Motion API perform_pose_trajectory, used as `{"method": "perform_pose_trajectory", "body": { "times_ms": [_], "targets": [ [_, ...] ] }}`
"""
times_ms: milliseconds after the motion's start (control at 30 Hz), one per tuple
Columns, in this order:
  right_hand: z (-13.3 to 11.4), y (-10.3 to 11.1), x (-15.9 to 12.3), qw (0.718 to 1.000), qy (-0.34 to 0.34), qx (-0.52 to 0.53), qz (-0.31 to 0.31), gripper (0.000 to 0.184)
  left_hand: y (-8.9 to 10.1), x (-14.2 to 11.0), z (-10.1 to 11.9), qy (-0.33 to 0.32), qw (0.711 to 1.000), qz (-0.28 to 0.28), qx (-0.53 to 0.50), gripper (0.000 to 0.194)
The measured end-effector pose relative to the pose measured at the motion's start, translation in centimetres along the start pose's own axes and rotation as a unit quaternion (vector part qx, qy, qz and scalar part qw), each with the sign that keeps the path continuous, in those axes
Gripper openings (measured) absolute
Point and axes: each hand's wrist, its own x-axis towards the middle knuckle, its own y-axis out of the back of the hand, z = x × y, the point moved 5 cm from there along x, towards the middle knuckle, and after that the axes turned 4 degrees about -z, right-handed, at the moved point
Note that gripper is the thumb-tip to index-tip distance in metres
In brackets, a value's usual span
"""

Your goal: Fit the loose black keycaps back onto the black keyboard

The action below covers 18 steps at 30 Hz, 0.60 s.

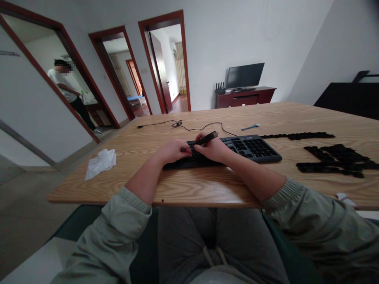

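Note:
A black keyboard (251,148) lies on the table, and many of its key positions look bare of keycaps. My right hand (211,149) rests over its left half, fingers wrapped round a dark tool with a thick handle (207,138) that slants down to the left. The tool's tip is hidden by the hands. Close beside it, my left hand (171,151) is closed in a pinch at the keyboard's left end. Something small and dark shows at those fingertips, too small to name. Rows of black keycaps (337,157) lie to the right of the keyboard.
A black cable (204,128) runs behind the keyboard, looped once. A small blue brush (250,127) lies behind it on the wooden table (124,185). Crumpled white tissue (102,161) is at the left. A person (69,86) stands in the far left doorway.

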Motion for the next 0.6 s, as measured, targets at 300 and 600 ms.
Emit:
{"method": "perform_pose_trajectory", "body": {
  "times_ms": [300, 600],
  "targets": [
    [0.1, 0.5, 0.2, 1.000, -0.002, 0.012, -0.015, 0.016, 0.1, 0.0, -0.4, 0.039, 0.999, -0.011, -0.009, 0.019],
    [0.3, 0.0, 0.2, 0.996, 0.043, 0.060, -0.048, 0.025, 2.3, -0.8, -0.3, 0.061, 0.985, 0.163, -0.002, 0.040]
  ]
}}
